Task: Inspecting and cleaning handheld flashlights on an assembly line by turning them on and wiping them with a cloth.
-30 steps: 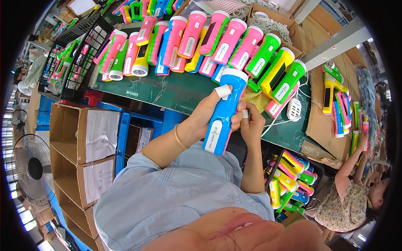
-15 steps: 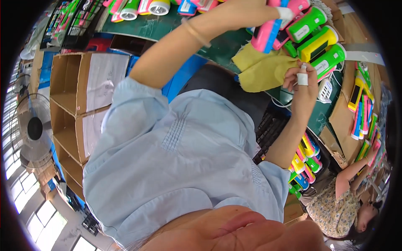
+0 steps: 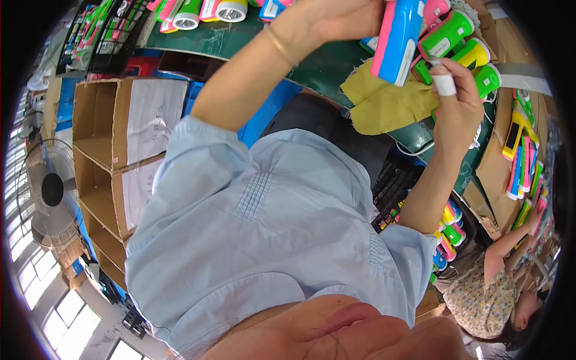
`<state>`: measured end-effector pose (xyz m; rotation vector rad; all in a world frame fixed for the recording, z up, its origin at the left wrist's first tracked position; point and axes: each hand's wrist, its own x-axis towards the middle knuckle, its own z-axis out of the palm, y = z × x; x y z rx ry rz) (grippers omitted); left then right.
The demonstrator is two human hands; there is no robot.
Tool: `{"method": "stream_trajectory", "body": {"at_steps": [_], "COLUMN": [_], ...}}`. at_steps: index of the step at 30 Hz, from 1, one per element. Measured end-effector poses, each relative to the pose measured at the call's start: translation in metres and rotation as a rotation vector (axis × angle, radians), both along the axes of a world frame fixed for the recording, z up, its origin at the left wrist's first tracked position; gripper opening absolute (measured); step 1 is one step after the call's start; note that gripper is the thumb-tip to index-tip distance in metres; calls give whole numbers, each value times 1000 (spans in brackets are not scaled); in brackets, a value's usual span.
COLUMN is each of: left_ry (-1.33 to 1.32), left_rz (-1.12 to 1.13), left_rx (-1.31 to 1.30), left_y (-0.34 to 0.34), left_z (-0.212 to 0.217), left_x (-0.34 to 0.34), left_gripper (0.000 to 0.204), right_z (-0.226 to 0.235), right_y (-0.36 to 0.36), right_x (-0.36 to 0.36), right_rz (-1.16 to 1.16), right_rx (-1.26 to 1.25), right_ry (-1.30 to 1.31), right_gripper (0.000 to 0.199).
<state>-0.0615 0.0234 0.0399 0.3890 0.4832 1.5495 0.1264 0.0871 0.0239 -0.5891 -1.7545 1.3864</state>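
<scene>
Gripping a blue and pink flashlight in my left hand at top centre, my right hand loosely open just beside it, bandaged finger raised, yellow cloth on green table below.

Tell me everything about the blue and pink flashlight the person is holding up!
The flashlight is a chunky, boxy one that looks like shiny plastic, bright blue on its broad face with a pink strip along one side. It stands tilted, nearly upright, above the dark green table. The left hand grips its upper part, which runs out of the picture's top edge. The right hand, one fingertip wrapped in white tape, is close beside its lower end; whether it touches cannot be told.
</scene>
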Motion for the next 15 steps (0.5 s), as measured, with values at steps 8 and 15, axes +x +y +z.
{"method": "stream_trajectory", "body": {"at_steps": [8, 15], "left_ry": [597, 368], "left_rz": [393, 443], "left_rx": [8, 136], "left_y": [4, -14], "left_z": [-42, -18], "left_x": [41, 56], "left_gripper": [28, 42], "right_z": [15, 8], "right_y": [0, -32], "right_x": [-1, 3], "right_rz": [234, 49], "right_rx": [474, 636], "right_ry": [-349, -158], "right_gripper": [11, 24]}}
